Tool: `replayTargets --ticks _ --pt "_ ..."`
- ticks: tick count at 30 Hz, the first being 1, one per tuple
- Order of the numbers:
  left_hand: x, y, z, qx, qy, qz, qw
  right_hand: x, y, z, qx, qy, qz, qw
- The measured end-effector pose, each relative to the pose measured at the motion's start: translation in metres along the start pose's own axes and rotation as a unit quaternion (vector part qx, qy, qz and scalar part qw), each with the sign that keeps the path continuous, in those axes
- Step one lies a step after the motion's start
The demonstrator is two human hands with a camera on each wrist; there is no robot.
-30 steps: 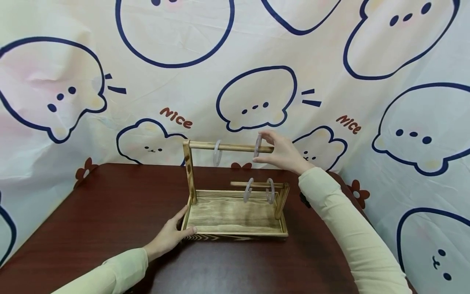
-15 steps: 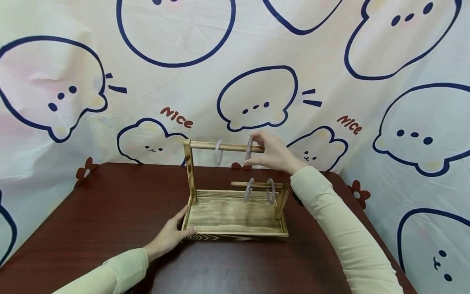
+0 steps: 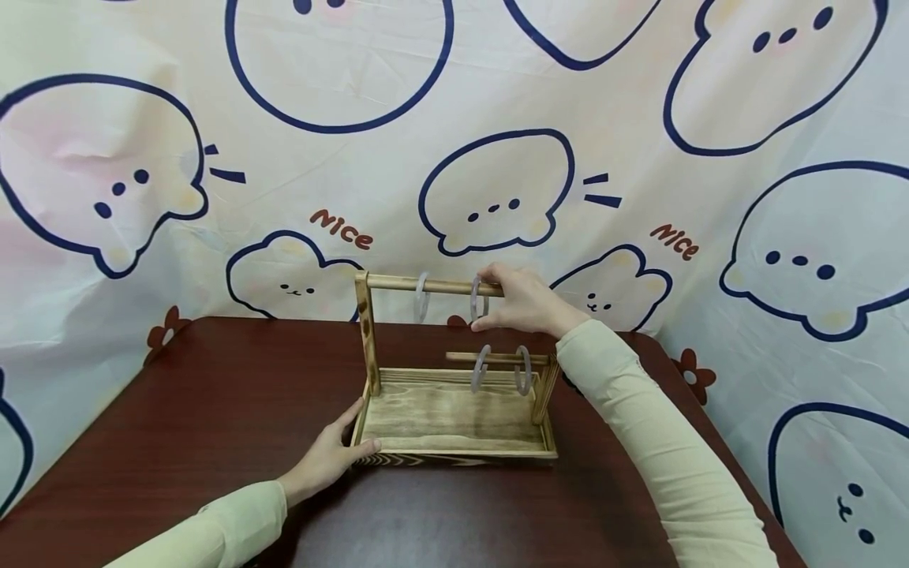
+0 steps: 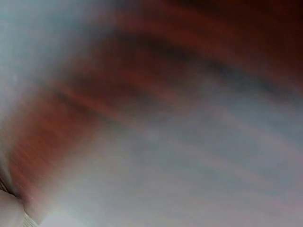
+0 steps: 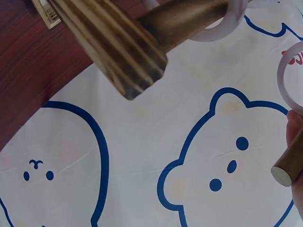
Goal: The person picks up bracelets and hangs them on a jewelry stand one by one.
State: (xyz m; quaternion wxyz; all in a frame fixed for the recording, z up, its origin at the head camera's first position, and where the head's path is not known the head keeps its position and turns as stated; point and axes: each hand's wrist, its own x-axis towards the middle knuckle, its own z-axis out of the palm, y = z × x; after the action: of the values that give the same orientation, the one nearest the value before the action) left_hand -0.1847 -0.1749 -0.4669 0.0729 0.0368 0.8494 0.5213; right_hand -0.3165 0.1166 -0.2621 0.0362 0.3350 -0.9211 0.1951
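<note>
A wooden bracelet stand (image 3: 443,410) has a tray base, a long upper rod (image 3: 450,287) and a short lower rod (image 3: 504,357). My left hand (image 3: 323,461) grips its front left corner, thumb over the rim. One pale bangle (image 3: 417,304) hangs left of centre on the upper rod. Farther right a second bangle (image 3: 473,304) hangs there; my right hand (image 3: 529,304) is beside it, thumb and finger spread around the rod. The right wrist view shows that bangle (image 5: 281,75) close to a fingertip. Two more bangles hang on the lower rod, the nearer-to-post bangle (image 3: 527,371) and another (image 3: 475,375).
The stand sits on a dark red-brown table (image 3: 256,394). Behind it hangs a cartoon-printed cloth (image 3: 341,173). In the right wrist view, the upper rod's free end (image 5: 282,176) points out, and the lower rod's post (image 5: 113,52) is close to the camera.
My right hand has moved left along the upper rod with the bangle. The bangle now hangs slightly lower, resting on the rod, out of the pinch. My left hand has stayed put.
</note>
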Motion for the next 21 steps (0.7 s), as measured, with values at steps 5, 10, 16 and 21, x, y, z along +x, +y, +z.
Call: replayTargets --ticks 5,10,16,21 --pt "-0.0006 -0.0004 0.0003 0.000 0.000 0.002 1.0000 0.0008 -0.0009 -0.0001 -0.006 -0.011 0.006 1.000" --pt "-0.0015 0.0013 -0.0001 -0.005 0.000 0.003 1.0000 0.0010 -0.0008 -0.0002 -0.011 -0.019 0.011 1.000" --pt "-0.0018 0.0026 0.0002 -0.001 0.008 0.005 1.0000 0.0010 -0.0010 -0.0003 -0.008 -0.022 0.005 1.000" --pt "-0.0020 0.0023 0.0008 -0.002 0.008 0.007 0.9999 0.0011 -0.0008 0.0017 -0.011 -0.017 0.006 1.000"
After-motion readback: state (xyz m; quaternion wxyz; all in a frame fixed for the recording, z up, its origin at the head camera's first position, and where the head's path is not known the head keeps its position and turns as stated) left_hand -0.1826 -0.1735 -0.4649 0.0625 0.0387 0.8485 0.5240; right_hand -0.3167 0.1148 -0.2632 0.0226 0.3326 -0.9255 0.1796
